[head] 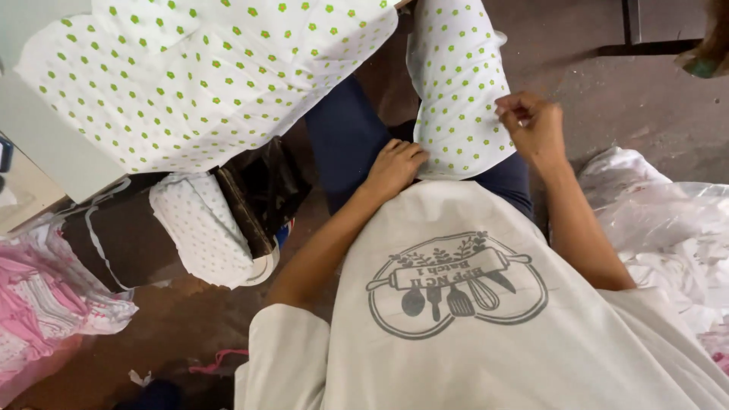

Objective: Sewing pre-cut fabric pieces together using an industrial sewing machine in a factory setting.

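A white cotton cloth strip dotted with green flowers [456, 91] lies over my lap at twelve o'clock. My left hand [393, 167] rests at its near left edge; my right hand [531, 125] pinches its right edge. A wider sheet of the same dotted cloth [197, 76] lies at ten o'clock, a pink patterned fabric pile [38, 304] at eight, a clear plastic bag of white cloth [668, 235] at three.

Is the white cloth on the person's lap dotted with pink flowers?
No. The cloth that the right hand pinches and the left hand presses carries small green flowers.
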